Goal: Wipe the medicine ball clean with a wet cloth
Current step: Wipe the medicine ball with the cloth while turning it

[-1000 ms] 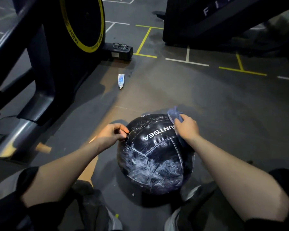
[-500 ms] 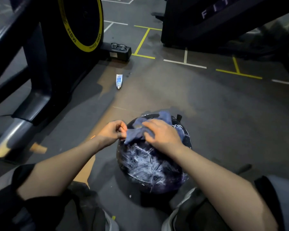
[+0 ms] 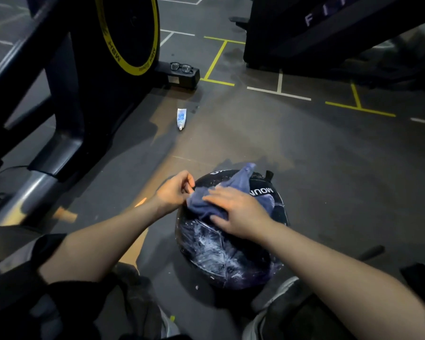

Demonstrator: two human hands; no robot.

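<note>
A dark medicine ball (image 3: pixel 221 256) with white lettering and white smears on its near side sits on the gym floor between my feet. A blue cloth (image 3: pixel 233 190) lies draped over its top. My right hand (image 3: pixel 238 214) presses flat on the cloth, fingers stretched out to the left. My left hand (image 3: pixel 174 190) sits at the ball's upper left edge, fingers curled and pinching the ball's edge right beside the cloth's corner.
An exercise bike with a yellow-rimmed wheel (image 3: pixel 128 35) stands at the left, glasses (image 3: pixel 181 67) lying on its base. A small white tube (image 3: pixel 181 118) lies on the floor ahead. A black machine (image 3: pixel 317 40) stands at the back right. My shoes (image 3: pixel 268 322) flank the ball.
My right hand has swept the cloth from the ball's right side over its top toward the left and a little nearer to me. My left hand has stayed at the left edge.
</note>
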